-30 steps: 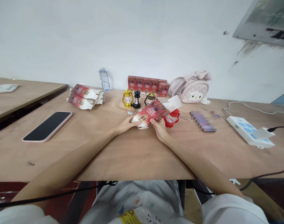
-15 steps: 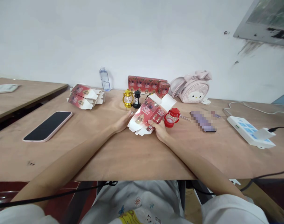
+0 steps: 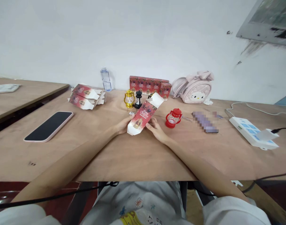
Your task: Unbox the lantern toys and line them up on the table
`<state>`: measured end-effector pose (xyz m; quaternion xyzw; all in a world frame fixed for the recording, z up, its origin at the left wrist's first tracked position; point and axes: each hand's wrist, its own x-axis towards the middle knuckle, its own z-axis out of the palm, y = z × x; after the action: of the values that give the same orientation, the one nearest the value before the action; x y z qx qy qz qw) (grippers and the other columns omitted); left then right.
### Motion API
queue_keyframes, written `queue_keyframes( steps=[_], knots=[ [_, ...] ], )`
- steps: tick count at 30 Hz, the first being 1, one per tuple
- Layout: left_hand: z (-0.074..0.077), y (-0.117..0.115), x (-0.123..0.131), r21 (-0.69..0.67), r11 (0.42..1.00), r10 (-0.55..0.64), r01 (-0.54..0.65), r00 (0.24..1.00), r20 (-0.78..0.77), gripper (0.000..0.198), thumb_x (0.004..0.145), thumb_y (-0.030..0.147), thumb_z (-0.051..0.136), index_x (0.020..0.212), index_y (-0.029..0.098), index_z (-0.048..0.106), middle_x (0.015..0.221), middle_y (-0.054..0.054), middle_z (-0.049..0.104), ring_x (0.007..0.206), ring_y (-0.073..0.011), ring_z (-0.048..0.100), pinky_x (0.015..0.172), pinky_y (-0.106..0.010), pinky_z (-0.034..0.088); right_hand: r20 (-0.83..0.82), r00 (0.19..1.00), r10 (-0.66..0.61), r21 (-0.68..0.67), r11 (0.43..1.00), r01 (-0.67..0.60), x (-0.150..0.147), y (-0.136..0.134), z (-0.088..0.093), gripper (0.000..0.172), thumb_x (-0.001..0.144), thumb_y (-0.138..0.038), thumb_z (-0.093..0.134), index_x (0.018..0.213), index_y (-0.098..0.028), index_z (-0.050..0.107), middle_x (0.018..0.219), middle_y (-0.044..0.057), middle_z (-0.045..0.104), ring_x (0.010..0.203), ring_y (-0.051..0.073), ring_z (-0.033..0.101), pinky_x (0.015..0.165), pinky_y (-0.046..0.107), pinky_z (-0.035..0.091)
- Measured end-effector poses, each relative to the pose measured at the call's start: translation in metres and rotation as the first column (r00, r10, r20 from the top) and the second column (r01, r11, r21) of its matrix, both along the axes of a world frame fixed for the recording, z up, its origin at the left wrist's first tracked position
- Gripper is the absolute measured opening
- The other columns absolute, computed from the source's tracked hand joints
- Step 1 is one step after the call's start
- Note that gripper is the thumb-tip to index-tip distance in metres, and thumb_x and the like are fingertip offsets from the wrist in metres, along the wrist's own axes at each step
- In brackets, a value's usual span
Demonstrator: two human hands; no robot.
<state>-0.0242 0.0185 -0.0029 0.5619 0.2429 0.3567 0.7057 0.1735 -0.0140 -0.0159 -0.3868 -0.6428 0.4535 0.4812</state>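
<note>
A red and white carton [image 3: 143,116] with its end flaps open stands tilted at the middle of the wooden table [image 3: 133,156]. My left hand [image 3: 123,125] holds its left side and my right hand [image 3: 156,130] presses its right side. A small red lantern [image 3: 172,118] sits on the table just right of my right hand. A gold lantern [image 3: 129,98] and a black lantern [image 3: 138,99] stand behind the carton.
A row of red boxes [image 3: 149,84], a water bottle [image 3: 106,79] and a pink backpack [image 3: 194,88] line the wall. Flat cartons [image 3: 86,96] and a phone [image 3: 48,126] lie to the left. A power strip [image 3: 253,132] with cables lies to the right.
The carton has turned from lying broad and flat to a narrower, squeezed shape tilted up. The red lantern, earlier partly hidden behind the carton, now stands free to its right.
</note>
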Motion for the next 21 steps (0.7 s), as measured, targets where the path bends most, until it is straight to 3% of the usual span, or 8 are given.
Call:
queue_keyframes(
  steps=[3,6,10,13,16,21],
  knots=[
    [0.0019,0.0001,-0.0001,-0.089,0.994,0.061,-0.058,0.998,0.032,0.042,0.066,0.056,0.073,0.093,0.024,0.069,0.092,-0.005,0.073,0.081,-0.0234,0.066,0.077,-0.036,0.050,0.101,0.995,0.017,0.050,0.998,-0.022,0.0011,-0.0027,0.0006,0.067,0.076,-0.071,0.050,0.123,-0.024,0.055,0.139,0.009,0.039,0.133,0.022,0.035,0.113,0.039,0.030],
    [0.0040,0.0006,0.0011,-0.112,0.971,0.222,-0.211,0.970,0.099,0.036,0.059,0.038,0.082,0.089,0.023,0.068,0.084,-0.002,0.073,0.069,-0.0181,0.064,0.070,-0.031,0.049,0.118,0.993,0.000,0.063,0.998,-0.007,0.0026,-0.0030,0.0016,0.065,0.081,-0.070,0.042,0.125,-0.024,0.054,0.134,0.009,0.045,0.135,0.021,0.033,0.117,0.040,0.022],
    [0.0050,0.0011,0.0017,-0.139,0.950,0.294,-0.278,0.950,0.107,0.034,0.056,0.027,0.084,0.085,0.019,0.068,0.077,-0.003,0.072,0.065,-0.0175,0.063,0.067,-0.032,0.049,0.020,1.000,-0.012,-0.005,1.000,0.012,0.0024,-0.0006,0.0009,0.065,0.080,-0.070,0.044,0.123,-0.023,0.053,0.134,0.009,0.049,0.131,0.022,0.040,0.111,0.042,0.032],
    [0.0037,0.0020,0.0001,-0.131,0.945,0.310,-0.299,0.948,0.072,0.032,0.057,0.026,0.083,0.085,0.019,0.068,0.079,-0.002,0.072,0.067,-0.0178,0.064,0.070,-0.033,0.050,-0.036,0.999,0.030,-0.077,0.997,-0.033,0.0012,-0.0005,0.0017,0.061,0.079,-0.070,0.047,0.117,-0.023,0.055,0.124,0.008,0.057,0.115,0.023,0.053,0.098,0.041,0.045],
    [0.0018,0.0039,-0.0015,-0.115,0.953,0.288,-0.281,0.956,0.050,0.031,0.060,0.030,0.080,0.087,0.022,0.067,0.081,-0.001,0.073,0.070,-0.0193,0.065,0.071,-0.034,0.049,-0.071,0.994,0.085,-0.105,0.990,-0.092,0.0015,-0.0023,0.0049,0.057,0.077,-0.070,0.050,0.109,-0.023,0.059,0.107,0.006,0.065,0.096,0.021,0.061,0.090,0.040,0.048],
    [0.0039,0.0033,0.0022,-0.068,0.967,0.252,-0.246,0.964,0.090,0.039,0.066,0.047,0.075,0.096,0.024,0.065,0.089,-0.003,0.072,0.079,-0.0203,0.065,0.071,-0.032,0.048,-0.128,0.981,0.147,-0.073,0.985,-0.157,0.0025,-0.0036,0.0087,0.052,0.073,-0.067,0.059,0.100,-0.023,0.060,0.104,0.005,0.066,0.097,0.021,0.062,0.089,0.038,0.048]
  ],
)
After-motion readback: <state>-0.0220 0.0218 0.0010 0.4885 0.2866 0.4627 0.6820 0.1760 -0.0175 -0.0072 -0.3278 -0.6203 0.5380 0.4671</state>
